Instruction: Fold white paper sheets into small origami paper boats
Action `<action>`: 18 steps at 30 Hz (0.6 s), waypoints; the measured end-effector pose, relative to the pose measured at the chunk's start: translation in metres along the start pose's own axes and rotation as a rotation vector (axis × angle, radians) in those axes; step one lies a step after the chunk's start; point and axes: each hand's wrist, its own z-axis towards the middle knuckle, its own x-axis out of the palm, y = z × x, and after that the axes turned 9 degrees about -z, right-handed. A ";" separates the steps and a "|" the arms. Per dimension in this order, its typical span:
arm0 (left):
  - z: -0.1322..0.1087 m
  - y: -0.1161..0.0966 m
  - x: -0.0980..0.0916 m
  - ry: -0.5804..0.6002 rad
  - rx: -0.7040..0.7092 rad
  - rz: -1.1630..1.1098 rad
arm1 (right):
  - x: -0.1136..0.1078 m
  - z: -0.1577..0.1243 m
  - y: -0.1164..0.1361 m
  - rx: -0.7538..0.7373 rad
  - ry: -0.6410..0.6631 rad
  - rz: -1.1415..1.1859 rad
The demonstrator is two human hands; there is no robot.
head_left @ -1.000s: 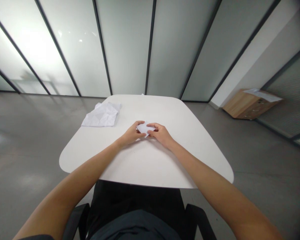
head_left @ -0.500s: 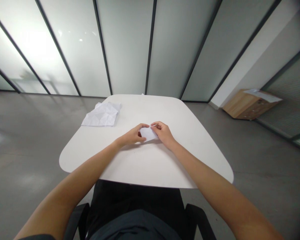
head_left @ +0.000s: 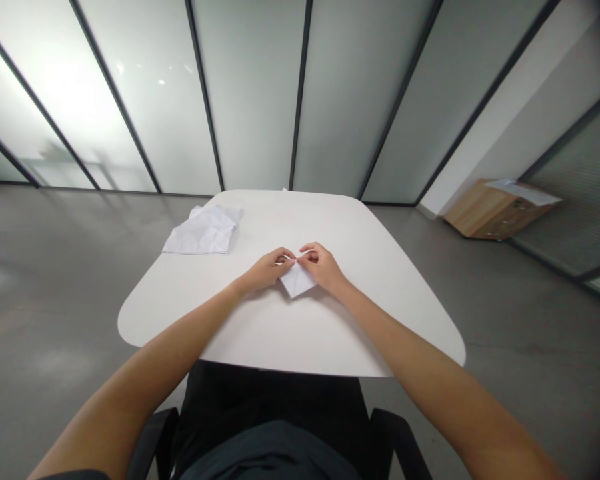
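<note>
A small folded piece of white paper (head_left: 299, 281) is held between both hands, just above or on the white table (head_left: 290, 340); which of the two I cannot tell. One corner of it points toward me. My left hand (head_left: 270, 267) pinches the paper's far left edge between thumb and fingers. From the other side, my right hand (head_left: 322, 265) grips the far edge, its thumb and index finger close to the left fingertips. The part under the fingers is hidden.
Creased white paper sheets (head_left: 204, 230) lie at the table's far left. A cardboard box (head_left: 495, 210) stands on the floor to the right. Frosted glass panels (head_left: 253, 100) rise behind the table. Chair armrests (head_left: 153, 437) flank my lap.
The folded paper has turned so that a corner now points toward me. My left thumb has moved up from its lower edge, and both hands' fingertips now meet at the far edge.
</note>
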 end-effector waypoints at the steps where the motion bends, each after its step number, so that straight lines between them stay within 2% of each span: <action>1: 0.001 0.002 0.000 -0.007 -0.024 -0.028 | 0.001 -0.001 0.000 -0.013 0.013 -0.003; 9: 0.003 0.006 -0.002 0.021 0.002 -0.044 | 0.005 0.000 0.000 -0.097 0.030 0.001; 18: 0.007 0.007 -0.001 -0.040 -0.052 -0.137 | -0.008 0.005 -0.001 -0.068 -0.098 0.100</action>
